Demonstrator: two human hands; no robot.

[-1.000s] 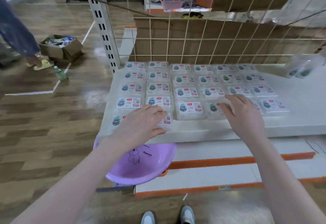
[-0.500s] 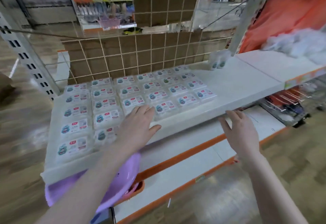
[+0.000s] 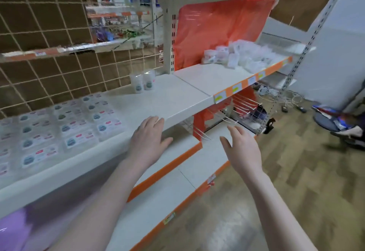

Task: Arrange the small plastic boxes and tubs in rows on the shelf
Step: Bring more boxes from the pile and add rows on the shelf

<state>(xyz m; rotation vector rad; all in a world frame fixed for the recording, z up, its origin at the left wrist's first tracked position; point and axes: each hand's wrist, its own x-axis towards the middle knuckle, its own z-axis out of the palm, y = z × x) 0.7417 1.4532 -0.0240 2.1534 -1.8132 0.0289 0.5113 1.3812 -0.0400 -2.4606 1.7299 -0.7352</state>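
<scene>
On shelf (image 3: 167, 100): clear labelled boxes (image 3: 65, 126) in rows; left hand (image 3: 147, 142), right hand (image 3: 242, 152) empty, fingers relaxed.

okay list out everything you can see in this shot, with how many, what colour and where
small plastic boxes: many, count blurred, clear with white labels, in rows on left of shelf
shelf: one, white
tubs: two, clear, upright at back of shelf
loose packets: a pile, clear white, on next shelf to the right
basin: one, purple, below shelf, bottom left
chair: one, dark, far right on floor
left hand: open, at shelf's front edge
right hand: open, empty, in front of lower shelves
</scene>
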